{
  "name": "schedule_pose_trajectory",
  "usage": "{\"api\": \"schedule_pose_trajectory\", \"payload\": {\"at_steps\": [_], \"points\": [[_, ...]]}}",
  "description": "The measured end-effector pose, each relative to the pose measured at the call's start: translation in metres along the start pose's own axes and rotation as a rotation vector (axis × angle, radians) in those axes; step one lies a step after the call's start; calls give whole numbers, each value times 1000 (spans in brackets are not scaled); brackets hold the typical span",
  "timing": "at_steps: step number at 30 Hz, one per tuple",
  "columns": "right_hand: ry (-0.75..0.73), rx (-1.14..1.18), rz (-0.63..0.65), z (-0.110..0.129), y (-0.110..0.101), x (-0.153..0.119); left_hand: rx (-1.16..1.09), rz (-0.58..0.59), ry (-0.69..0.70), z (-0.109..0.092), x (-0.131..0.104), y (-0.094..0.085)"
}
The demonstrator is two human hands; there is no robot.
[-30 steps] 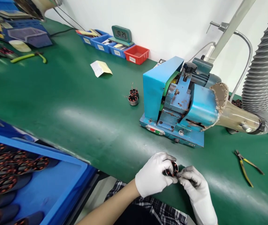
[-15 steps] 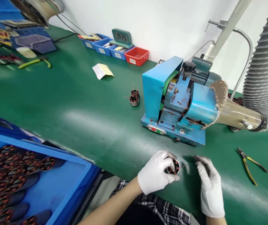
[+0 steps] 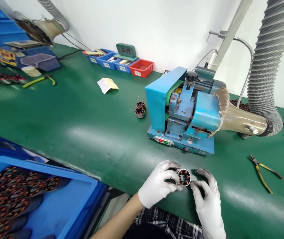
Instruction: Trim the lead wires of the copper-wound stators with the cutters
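In my gloved left hand point(image 3: 159, 179) is a round motor stator point(image 3: 188, 182), a metal ring with copper windings inside. It faces up at me near the front edge of the bench, pinched at its left side. Just to its right is my gloved right hand point(image 3: 207, 192), fingers curved and apart with nothing seen between them. Its nearest fingertips come close to the ring's right edge; I cannot tell whether they touch. The glove fingertips are stained dark.
A blue machine point(image 3: 181, 116) with a grey hose point(image 3: 263, 66) stands ahead. Two more stators point(image 3: 140, 113) sit left of it. Yellow-handled pliers point(image 3: 261, 169) lie at right. A blue bin point(image 3: 79, 179) holding many stators is at lower left. Small trays point(image 3: 142, 68) line the wall.
My right hand has moved left, up close to the stator. The stator now faces up more squarely in my left hand, and its wire end no longer shows. The view has shifted slightly.
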State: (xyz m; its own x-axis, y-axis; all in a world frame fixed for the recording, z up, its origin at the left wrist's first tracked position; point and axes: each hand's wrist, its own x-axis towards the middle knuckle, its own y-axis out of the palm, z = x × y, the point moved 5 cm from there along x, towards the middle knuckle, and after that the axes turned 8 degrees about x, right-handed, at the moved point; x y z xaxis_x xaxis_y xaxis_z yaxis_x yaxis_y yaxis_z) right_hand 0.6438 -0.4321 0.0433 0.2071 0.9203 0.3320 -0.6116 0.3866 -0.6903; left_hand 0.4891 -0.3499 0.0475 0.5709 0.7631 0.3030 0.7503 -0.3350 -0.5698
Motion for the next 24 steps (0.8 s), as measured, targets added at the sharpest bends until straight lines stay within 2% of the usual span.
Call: {"api": "schedule_pose_trajectory", "payload": {"at_steps": [4,6,8,10,11,13,15,18,21,24], "points": [[49,-44,35,-8,-3,-5,234,139,69,5,-7,-17],[52,-41,63,-11,-9,-5,307,160,46,0,-11,-28],[45,8,74,-10,-18,-3,325,80,7,-13,-14,-39],[-26,57,93,-2,-23,4,305,-14,22,-33,-14,-42],[-95,52,113,4,-23,7,298,-29,51,-43,-12,-38],[-240,-56,147,16,-17,13,314,29,90,-53,-5,-20],[-313,-242,152,23,-5,15,341,90,36,-47,2,2],[-301,-418,115,20,8,12,309,110,-50,-25,9,23],[-287,-403,104,6,7,5,281,74,-40,-12,8,23],[-199,-328,51,-12,-14,1,310,73,-58,-11,5,11]]}}
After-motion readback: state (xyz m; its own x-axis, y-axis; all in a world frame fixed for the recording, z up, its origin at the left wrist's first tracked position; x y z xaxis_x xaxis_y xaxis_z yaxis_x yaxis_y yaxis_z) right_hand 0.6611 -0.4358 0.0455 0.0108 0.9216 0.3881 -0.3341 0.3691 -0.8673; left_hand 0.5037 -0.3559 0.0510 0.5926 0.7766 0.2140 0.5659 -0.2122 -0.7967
